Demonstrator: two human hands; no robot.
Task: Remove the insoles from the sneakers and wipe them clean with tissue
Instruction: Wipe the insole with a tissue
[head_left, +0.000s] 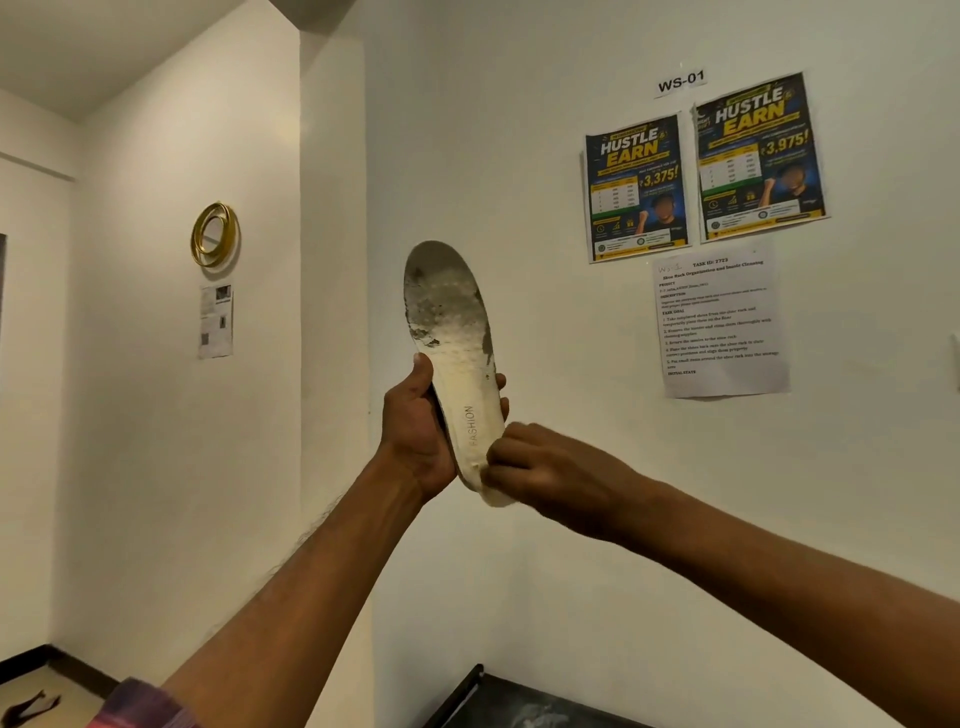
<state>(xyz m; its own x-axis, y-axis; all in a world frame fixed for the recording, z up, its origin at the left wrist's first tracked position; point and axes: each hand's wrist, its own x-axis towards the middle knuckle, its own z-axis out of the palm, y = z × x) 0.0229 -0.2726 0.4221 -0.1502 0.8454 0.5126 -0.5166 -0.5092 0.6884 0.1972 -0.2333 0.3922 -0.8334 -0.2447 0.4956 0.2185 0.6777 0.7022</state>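
I hold a white insole (454, 332) upright in front of the wall, toe end up. Its toe half is stained grey and dark; the word FASHION is printed near the heel. My left hand (421, 421) grips the insole's middle from behind, thumb on its left edge and fingertips showing at its right edge. My right hand (540, 467) has its fingers curled against the heel end, pinching a small white wad (500, 494) that looks like tissue, mostly hidden by the fingers. No sneakers are in view.
Two posters (701, 171) and a printed task sheet (719, 322) hang on the wall at right. A gold ring ornament (214, 235) hangs on the left wall. A dark surface (519, 701) lies at the bottom centre.
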